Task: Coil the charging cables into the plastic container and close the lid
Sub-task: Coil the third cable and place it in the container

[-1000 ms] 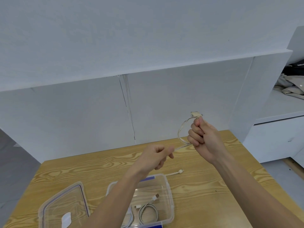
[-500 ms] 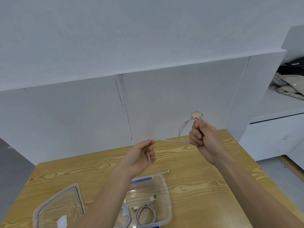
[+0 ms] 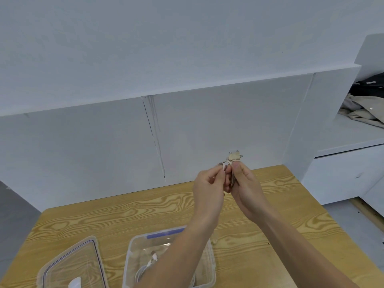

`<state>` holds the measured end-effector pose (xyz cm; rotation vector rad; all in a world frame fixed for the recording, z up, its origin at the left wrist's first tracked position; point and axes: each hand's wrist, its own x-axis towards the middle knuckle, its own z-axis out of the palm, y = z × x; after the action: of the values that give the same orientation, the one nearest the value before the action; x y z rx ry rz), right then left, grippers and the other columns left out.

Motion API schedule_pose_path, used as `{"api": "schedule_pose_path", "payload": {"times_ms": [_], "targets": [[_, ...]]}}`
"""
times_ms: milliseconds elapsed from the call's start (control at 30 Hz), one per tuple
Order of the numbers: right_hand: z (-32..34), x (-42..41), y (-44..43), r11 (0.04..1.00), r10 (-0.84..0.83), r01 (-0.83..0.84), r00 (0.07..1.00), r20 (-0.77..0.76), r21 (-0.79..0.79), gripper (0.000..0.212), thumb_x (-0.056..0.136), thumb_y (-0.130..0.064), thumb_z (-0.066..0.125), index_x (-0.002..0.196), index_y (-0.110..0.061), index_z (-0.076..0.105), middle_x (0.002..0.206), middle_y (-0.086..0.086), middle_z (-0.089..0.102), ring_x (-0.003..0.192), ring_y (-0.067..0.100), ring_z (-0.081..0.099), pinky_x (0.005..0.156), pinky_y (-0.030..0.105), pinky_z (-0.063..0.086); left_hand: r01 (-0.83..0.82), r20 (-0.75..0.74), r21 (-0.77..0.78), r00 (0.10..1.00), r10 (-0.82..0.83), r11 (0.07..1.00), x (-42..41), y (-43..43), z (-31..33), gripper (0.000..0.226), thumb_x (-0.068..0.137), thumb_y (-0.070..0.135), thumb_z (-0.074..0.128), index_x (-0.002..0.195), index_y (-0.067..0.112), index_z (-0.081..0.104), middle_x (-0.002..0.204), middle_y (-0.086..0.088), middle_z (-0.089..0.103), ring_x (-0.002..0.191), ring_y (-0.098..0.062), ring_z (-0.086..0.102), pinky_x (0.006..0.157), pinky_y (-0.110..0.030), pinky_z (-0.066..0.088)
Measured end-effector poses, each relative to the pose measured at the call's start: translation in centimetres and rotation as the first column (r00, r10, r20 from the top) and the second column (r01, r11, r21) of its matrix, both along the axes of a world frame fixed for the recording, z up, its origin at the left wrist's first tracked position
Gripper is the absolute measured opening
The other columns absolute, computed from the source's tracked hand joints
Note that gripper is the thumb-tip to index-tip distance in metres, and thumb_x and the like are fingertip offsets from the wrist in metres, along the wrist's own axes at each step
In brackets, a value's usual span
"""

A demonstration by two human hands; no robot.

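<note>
Both hands are up in the air over the table [image 3: 124,213], close together, at about 12 o'clock from the box [image 3: 211,265]. The right hand [image 3: 245,188] is squeezed shut on a small coil of cable [image 3: 225,164], with the wide plug [image 3: 233,156] sticking out on top. The left hand [image 3: 207,183] pinches a loop of that cable between thumb and fingers, touching the right hand.

The box sits open near the bottom edge. A cable already lies inside it, though the left arm hides much of it. The lid [image 3: 68,265] lies flat on the table at 9 o'clock from the box, not on yet.

What could go wrong? The coil is springy — if either hand lets go too soon, the loops may pop open and the cable will be long again. A small white bit shows on the table at 3 o'clock from the box; it may be the loose end of the cable, but it is too small to be sure. If an end hangs out, it could catch on the rim — then the lid would not shut.
</note>
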<state>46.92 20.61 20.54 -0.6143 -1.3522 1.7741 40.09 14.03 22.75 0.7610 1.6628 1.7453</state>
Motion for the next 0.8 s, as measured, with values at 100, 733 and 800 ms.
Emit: {"api": "schedule_pose_path", "payload": {"times_ms": [100,733,800], "targets": [[-0.1,-0.2,-0.3,1.0,-0.013,0.013,1.0,0.014,0.016,0.038,0.099,-0.033,0.037,0.088,0.001,0.052,0.075,0.013,0.049,0.069,0.025,0.043,0.063,0.033,0.037,-0.111,-0.025,0.014,0.993,0.111,0.994,0.4,0.3,-0.1,0.022,0.088,0.019,0.064,0.075,0.036,0.071,0.102,0.0,0.064,0.083,-0.011,0.066,0.069,-0.025,0.054],[1.2,-0.6,0.0,0.943,-0.074,0.002,0.977,-0.202,-0.334,0.034,0.103,-0.024,0.03,0.076,-0.011,0.044,0.063,0.002,0.044,0.06,0.017,0.046,0.066,0.03,0.042,-0.146,-0.328,0.081,0.93,0.164,0.986,1.4,-0.5,-1.9,0.025,0.08,0.016,0.072,0.092,0.031,0.056,0.106,0.014,0.041,0.093,0.002,0.052,0.07,-0.01,0.046],[1.7,-0.2,0.6,0.941,-0.082,-0.01,0.963,-0.256,-0.339,0.033,0.103,-0.023,0.029,0.076,-0.011,0.044,0.061,0.002,0.042,0.055,0.016,0.047,0.065,0.031,0.042,-0.094,-0.328,0.042,0.939,0.103,0.995,0.7,-1.0,-2.8,0.024,0.08,0.02,0.073,0.092,0.035,0.057,0.098,0.014,0.051,0.082,-0.004,0.056,0.067,-0.021,0.049]]}}
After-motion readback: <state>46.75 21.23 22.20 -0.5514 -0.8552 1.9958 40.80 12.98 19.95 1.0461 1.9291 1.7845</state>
